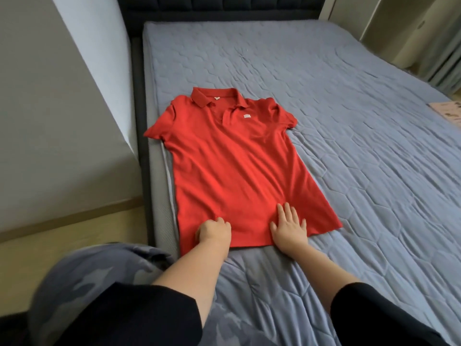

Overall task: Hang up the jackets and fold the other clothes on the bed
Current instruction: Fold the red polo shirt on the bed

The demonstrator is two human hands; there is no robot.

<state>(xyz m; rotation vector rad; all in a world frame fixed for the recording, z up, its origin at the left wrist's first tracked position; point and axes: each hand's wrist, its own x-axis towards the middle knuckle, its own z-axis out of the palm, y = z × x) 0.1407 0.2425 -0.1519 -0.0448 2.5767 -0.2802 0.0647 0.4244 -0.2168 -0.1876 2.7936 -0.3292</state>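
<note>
Shirt (pixel 232 158), red, lies face up at centre frame on the bed (pixel 349 121), spread for folding. Right hand (pixel 289 227) presses the hem with flat, open fingers, probably smoothing. Left hand (pixel 213 232) curls onto the hem, and whether it pinches cloth is unclear.

One red polo shirt (pixel 232 156), one bed (pixel 349 146), one pink item (pixel 446 112), one left hand (pixel 213 231) and one right hand (pixel 289 229).

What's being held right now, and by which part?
The shirt, near its hem: fingers of the left hand curl into the fabric. The right hand only presses flat.
</note>
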